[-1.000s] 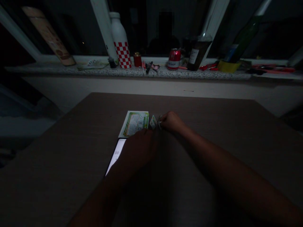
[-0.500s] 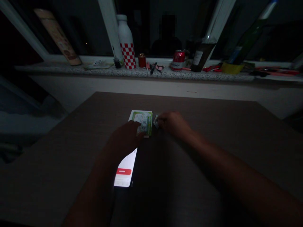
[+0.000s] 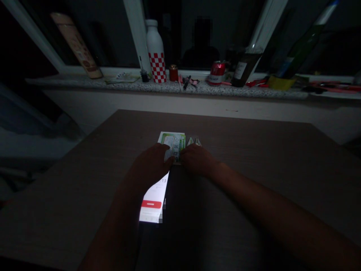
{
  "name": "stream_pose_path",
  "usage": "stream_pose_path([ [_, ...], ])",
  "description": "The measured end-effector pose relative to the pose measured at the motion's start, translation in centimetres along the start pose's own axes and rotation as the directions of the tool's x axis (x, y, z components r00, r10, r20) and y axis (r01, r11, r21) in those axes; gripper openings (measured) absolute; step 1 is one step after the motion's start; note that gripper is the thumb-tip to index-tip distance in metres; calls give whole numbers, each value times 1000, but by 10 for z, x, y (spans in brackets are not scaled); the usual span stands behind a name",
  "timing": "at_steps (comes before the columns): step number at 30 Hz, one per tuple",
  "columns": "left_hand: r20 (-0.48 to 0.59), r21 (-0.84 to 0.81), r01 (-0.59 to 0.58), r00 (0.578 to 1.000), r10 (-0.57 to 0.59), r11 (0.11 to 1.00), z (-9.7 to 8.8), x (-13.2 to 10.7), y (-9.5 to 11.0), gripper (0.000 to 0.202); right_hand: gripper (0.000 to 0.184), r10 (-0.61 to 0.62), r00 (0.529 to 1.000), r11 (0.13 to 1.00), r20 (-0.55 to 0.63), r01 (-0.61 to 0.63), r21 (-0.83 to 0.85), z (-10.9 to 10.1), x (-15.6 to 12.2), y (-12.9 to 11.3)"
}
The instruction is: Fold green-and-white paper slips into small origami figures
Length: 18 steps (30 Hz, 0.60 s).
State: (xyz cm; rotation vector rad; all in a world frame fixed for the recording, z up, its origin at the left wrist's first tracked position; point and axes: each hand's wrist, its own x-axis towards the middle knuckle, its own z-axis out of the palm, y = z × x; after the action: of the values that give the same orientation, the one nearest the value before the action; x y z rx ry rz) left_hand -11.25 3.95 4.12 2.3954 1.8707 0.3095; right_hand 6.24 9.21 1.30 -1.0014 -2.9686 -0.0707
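Note:
A flat green-and-white printed packet (image 3: 178, 140) lies on a white sheet or card on the table. My left hand (image 3: 153, 160) grips its left side, index finger and thumb resting over its face. At the packet's lower right edge is my right hand (image 3: 197, 160), its fingers bent and pressed together. Whatever they pinch is hidden. Just beyond the right knuckles stand two small pale, pointed pieces (image 3: 190, 140), perhaps folded paper. Partly under my left wrist, a lit phone (image 3: 153, 194) shows a white screen with a red button.
The room is dim. Along the stone windowsill (image 3: 113, 83) stand a checkered white bottle (image 3: 158, 64), a patterned flask (image 3: 79, 49), a red can (image 3: 217, 73), a dark bottle (image 3: 242, 71) and a leaning green bottle (image 3: 304, 41). The brown table (image 3: 254, 150) ends below the sill.
My right hand has moved left and nearer to me, onto the packet's edge. The small pale piece it pinched now appears beyond the hand, beside another. The left hand stays on the packet.

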Motion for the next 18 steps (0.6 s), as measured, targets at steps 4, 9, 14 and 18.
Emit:
stream_pose_path([
  [4, -33, 9, 23, 999, -22, 1000, -2, 0, 1, 32, 23, -15, 1000, 1000, 23, 15, 7, 0, 2, 2],
  [9, -85, 14, -32, 996, 33, 999, -5, 1, 2, 33, 25, 34, 999, 995, -11, -33, 99, 3, 5, 6],
  [14, -341, -16, -28, 940, 21, 999, -11, -2, 6, 26, 20, 159, 980, 943, -116, -116, 311, 0, 3, 11],
  [18, -663, -51, -101, 747, 43, 994, -21, -8, 14, 18, 18, 326, 913, 808, -245, -135, 573, -3, -2, 17],
])
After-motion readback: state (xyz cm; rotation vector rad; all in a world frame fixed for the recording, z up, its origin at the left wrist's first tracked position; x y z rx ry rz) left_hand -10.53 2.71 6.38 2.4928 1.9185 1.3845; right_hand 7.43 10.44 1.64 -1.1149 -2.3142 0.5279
